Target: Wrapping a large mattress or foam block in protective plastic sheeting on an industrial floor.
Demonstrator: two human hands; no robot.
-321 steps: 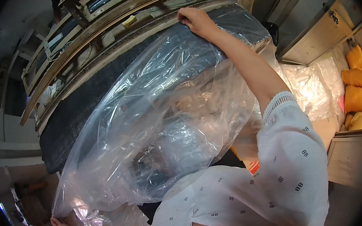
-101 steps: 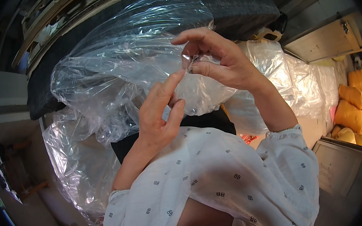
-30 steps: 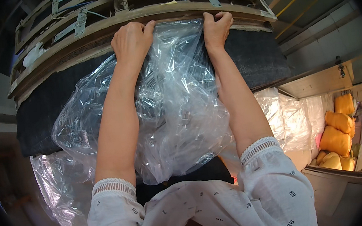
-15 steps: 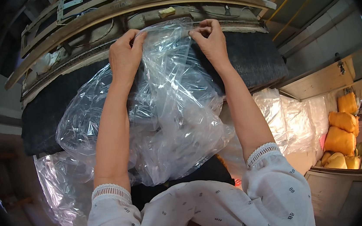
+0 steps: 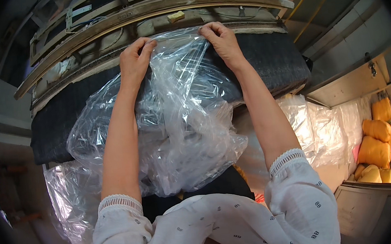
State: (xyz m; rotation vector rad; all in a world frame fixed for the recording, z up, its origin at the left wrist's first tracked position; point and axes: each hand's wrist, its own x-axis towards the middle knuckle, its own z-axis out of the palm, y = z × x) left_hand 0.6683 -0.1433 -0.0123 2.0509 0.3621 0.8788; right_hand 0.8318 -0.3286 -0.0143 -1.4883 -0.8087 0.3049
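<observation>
A large, crumpled sheet of clear plastic film hangs between my arms and drapes down to my lap. My left hand pinches its upper edge on the left, thumb against fingers. At the upper right corner, my right hand pinches the same edge, so the film is stretched between the two hands. Beneath and behind the film lies a dark, padded black surface along the front of a machine. Whether the film is one layer or a bag, I cannot tell.
A long wooden bar runs across the machine beyond my hands. On the ledge behind it sits a small yellow block. More plastic film lies at the right, near stacked orange bundles. Further film hangs at the lower left.
My right hand has moved slightly left and its fingers have closed further on the film edge. My left hand has dropped a little. The view has shifted slightly.
</observation>
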